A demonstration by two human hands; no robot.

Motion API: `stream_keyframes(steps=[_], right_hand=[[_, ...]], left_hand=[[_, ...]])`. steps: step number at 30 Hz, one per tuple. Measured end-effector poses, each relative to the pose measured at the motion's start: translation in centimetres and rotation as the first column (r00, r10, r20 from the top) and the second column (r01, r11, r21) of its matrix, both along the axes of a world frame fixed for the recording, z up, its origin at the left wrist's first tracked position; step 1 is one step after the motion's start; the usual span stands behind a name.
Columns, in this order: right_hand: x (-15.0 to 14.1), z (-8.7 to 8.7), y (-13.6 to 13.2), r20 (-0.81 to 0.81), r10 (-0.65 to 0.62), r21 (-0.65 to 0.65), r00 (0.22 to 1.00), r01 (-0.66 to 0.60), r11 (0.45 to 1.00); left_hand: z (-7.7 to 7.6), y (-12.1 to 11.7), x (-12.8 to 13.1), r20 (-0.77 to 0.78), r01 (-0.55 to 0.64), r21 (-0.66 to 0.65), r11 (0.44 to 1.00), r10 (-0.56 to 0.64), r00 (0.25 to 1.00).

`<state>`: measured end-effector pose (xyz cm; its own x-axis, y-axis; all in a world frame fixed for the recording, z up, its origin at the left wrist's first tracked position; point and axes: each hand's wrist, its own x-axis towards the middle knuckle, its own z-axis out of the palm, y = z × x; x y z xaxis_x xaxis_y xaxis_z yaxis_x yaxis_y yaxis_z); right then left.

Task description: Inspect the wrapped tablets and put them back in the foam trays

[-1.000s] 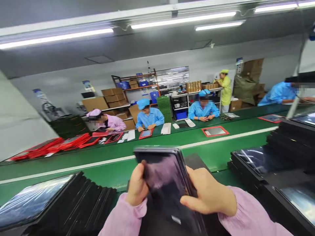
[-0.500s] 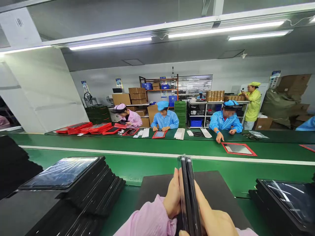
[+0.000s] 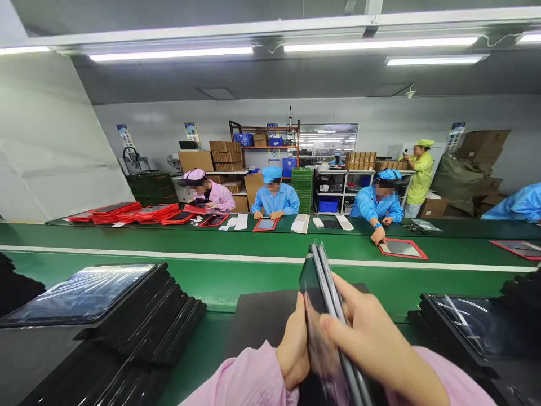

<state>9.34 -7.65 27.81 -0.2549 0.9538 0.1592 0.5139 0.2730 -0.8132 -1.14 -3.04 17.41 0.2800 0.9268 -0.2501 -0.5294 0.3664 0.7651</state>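
Two thin black tablets (image 3: 324,276), pressed together face to face or back to back, stand on edge between my hands, slightly tilted. The glossy outer face turned to the left looks covered with clear film. My left hand (image 3: 295,344) supports that face from the left, its fingers mostly hidden behind the tablets. My right hand (image 3: 374,327) grips from the right, its thumb laid across the near edges. Beneath them a dark flat mat (image 3: 257,324) lies on the green bench.
On my left rises a tall stack of black tablets or sleeves (image 3: 164,324), a shiny tablet (image 3: 84,290) on top. Another stack with a tablet (image 3: 473,324) stands at right. Across the green conveyor (image 3: 203,270), several co-workers sit handling red-framed tablets (image 3: 403,248); red-edged piles (image 3: 127,212) lie far left.
My right hand has moved higher and its thumb now crosses the tablets' near edges. The tablets have tilted, showing more of the left face. The view has turned slightly right.
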Motion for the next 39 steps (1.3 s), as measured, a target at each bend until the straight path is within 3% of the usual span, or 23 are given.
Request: stream_keyframes(steps=[3,5,7,10,13,16,21,39], right_hand=[[-0.1,0.7,1.6,0.07,-0.009,-0.075,0.998,0.014,0.997],[-0.3,0.0,2.3,0.126,-0.026,-0.097,0.992,0.038,0.995],[-0.4,-1.0,2.7,0.143,-0.032,-0.121,0.989,0.049,0.991],[-0.2,-2.0,3.6,0.089,-0.045,-0.141,0.995,0.058,0.988],[0.1,-2.2,5.4,-0.047,-0.129,-0.118,0.991,0.123,0.985],[0.2,-2.0,7.8,-0.217,-0.202,-0.15,0.955,0.172,0.974],[0.3,-2.0,9.8,-0.375,-0.163,-0.295,0.912,0.05,0.954],[1.0,-2.5,9.7,-0.475,-0.143,-0.319,0.868,-0.018,0.948]], left_hand=[[-0.7,0.0,0.0,-0.136,-0.115,0.129,0.985,0.132,0.982],[-0.4,0.5,-0.1,-0.213,-0.227,0.284,0.931,0.292,0.932],[0.7,1.4,-0.1,-0.233,-0.279,0.404,0.871,0.393,0.89],[2.9,2.8,0.0,-0.216,-0.327,0.445,0.834,0.454,0.864],[4.3,3.8,0.1,-0.216,-0.326,0.399,0.857,0.433,0.875],[4.6,4.3,0.0,-0.182,-0.301,0.393,0.869,0.395,0.901],[4.9,4.6,-0.2,-0.161,-0.235,0.411,0.881,0.323,0.932],[5.4,4.6,-0.3,-0.3,-0.201,0.436,0.877,0.352,0.887]])
